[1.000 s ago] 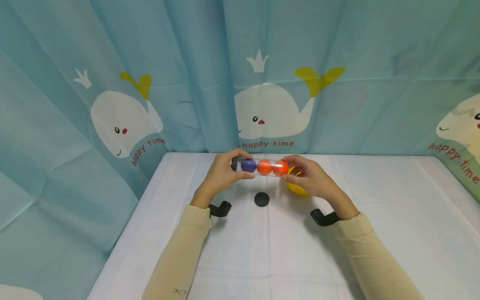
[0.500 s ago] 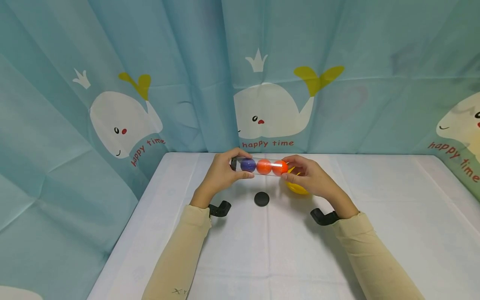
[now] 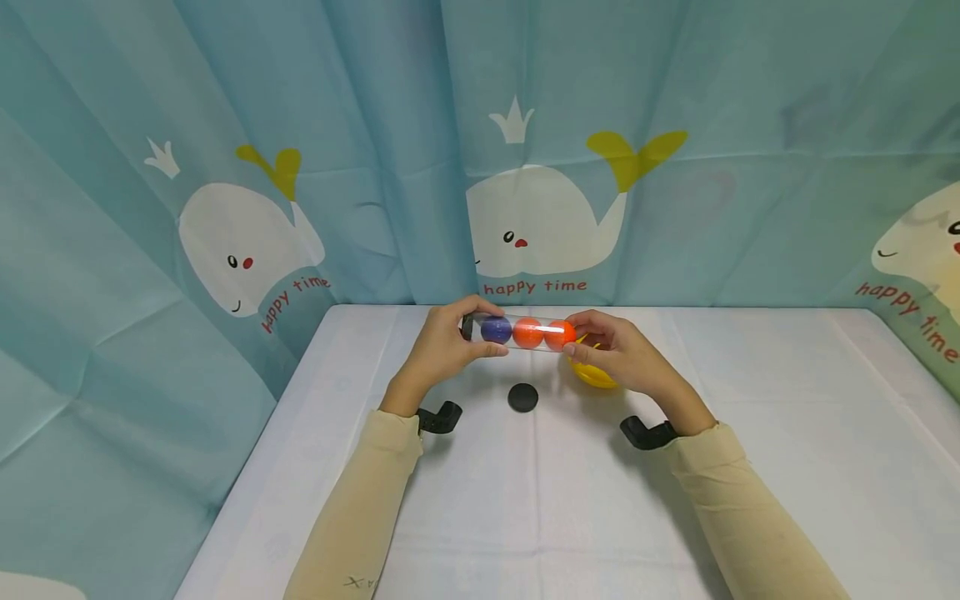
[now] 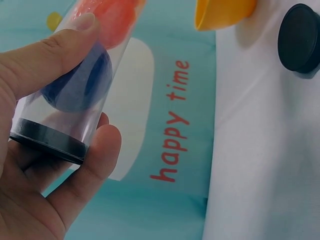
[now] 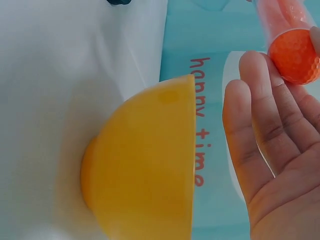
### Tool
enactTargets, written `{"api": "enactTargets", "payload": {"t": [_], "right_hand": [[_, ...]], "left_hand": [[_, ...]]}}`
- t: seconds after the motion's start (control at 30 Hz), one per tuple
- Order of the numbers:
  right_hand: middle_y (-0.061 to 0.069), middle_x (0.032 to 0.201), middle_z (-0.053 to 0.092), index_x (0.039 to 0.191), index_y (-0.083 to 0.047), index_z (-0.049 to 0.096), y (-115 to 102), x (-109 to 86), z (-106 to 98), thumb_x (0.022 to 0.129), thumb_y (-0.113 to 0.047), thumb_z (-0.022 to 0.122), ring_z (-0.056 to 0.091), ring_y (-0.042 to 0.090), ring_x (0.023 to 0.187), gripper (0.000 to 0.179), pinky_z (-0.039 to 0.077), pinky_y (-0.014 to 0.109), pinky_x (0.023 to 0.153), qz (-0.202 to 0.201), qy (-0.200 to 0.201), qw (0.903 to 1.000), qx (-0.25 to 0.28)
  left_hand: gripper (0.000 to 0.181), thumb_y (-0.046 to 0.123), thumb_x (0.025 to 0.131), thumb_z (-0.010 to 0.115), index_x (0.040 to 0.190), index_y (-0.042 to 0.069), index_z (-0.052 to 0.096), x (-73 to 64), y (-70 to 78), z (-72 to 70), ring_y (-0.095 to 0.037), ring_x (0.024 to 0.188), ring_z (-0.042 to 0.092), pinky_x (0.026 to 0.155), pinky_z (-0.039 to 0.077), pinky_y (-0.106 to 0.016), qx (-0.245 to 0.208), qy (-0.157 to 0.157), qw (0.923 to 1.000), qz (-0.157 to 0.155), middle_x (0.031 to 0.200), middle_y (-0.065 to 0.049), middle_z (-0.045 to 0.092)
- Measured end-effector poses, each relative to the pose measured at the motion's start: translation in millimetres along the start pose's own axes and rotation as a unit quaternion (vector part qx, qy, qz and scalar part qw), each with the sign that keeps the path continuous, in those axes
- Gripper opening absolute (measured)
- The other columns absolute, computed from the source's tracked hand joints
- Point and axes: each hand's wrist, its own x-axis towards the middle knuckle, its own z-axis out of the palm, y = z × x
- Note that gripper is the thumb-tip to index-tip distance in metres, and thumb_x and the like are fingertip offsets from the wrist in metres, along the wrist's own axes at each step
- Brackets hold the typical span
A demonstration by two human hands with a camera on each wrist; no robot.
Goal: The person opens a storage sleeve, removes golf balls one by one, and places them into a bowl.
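In the head view, a clear tube (image 3: pixel 506 322) lies almost level above the table, with a dark blue ball (image 3: pixel 496 330) and two orange balls inside. My left hand (image 3: pixel 442 342) grips its left end between thumb and fingers, by the black end cap (image 4: pixel 47 140). At the uncapped right end, my right hand (image 3: pixel 626 354) pinches the outermost orange ball (image 5: pixel 295 56), which sticks partly out of the tube. The right wrist view shows the thumb on this ball only at the frame's edge; the other fingers lie behind and below it.
A yellow bowl (image 5: pixel 150 165) stands on the table below my right hand, partly hidden by it in the head view. Nearer me lies a loose black cap (image 3: pixel 522 397) on the white tablecloth (image 3: pixel 480 517). Behind the table hangs a blue curtain (image 3: pixel 405 233) with whale prints.
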Motion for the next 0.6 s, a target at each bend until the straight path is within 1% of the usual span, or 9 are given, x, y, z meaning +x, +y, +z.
{"api": "enactTargets", "payload": {"t": [0.1, 0.27, 0.33, 0.47, 0.6], "right_hand": [[0.016, 0.116, 0.07, 0.132, -0.001, 0.061, 1, 0.2, 0, 0.098, -0.015, 0.068, 0.067, 0.024, 0.096, 0.037, 0.055, 0.022, 0.083, 0.006, -0.006, 0.9999, 0.01], [0.018, 0.118, 0.069, 0.133, 0.0, 0.059, 3, 0.4, -1, 0.1, -0.013, 0.065, 0.068, 0.023, 0.099, 0.037, 0.055, 0.02, 0.086, 0.007, -0.013, 0.9995, 0.029], [0.019, 0.118, 0.069, 0.134, 0.001, 0.059, 5, 0.9, -1, 0.1, -0.011, 0.063, 0.068, 0.024, 0.1, 0.037, 0.055, 0.02, 0.086, 0.004, -0.015, 0.9991, 0.038], [0.02, 0.119, 0.068, 0.134, 0.001, 0.057, 12, 2.2, -2, 0.099, -0.009, 0.061, 0.068, 0.027, 0.1, 0.036, 0.057, 0.021, 0.086, 0.001, -0.023, 0.998, 0.059], [0.019, 0.118, 0.068, 0.135, 0.0, 0.056, 14, 1.7, -3, 0.101, -0.01, 0.059, 0.069, 0.024, 0.096, 0.035, 0.058, 0.023, 0.085, 0.005, -0.032, 0.9968, 0.073]], "left_hand": [[0.045, 0.024, 0.073, 0.094, 0.113, 0.026, 0.073, 0.2, -0.1, 0.4, -0.033, 0.084, 0.058, 0.064, 0.044, -0.032, 0.002, 0.0, 1.0, 0.0, 0.105, 0.003, 0.071], [0.046, 0.024, 0.073, 0.094, 0.113, 0.025, 0.073, 0.5, -0.2, 0.6, -0.041, 0.086, 0.059, 0.064, 0.044, -0.032, -0.002, -0.001, 1.0, 0.002, 0.106, 0.001, 0.072], [0.045, 0.024, 0.073, 0.094, 0.113, 0.025, 0.072, 0.5, -0.2, 0.6, -0.04, 0.086, 0.059, 0.064, 0.044, -0.032, -0.001, -0.001, 1.0, 0.002, 0.107, 0.001, 0.072], [0.045, 0.024, 0.073, 0.094, 0.112, 0.027, 0.072, 0.5, -1.4, 1.1, -0.031, 0.082, 0.057, 0.063, 0.043, -0.031, 0.0, 0.001, 1.0, -0.001, 0.106, 0.002, 0.072], [0.045, 0.025, 0.073, 0.094, 0.112, 0.029, 0.072, 0.2, -2.8, 1.5, -0.021, 0.08, 0.053, 0.063, 0.042, -0.031, 0.0, 0.002, 1.0, -0.005, 0.104, 0.004, 0.072]]}}
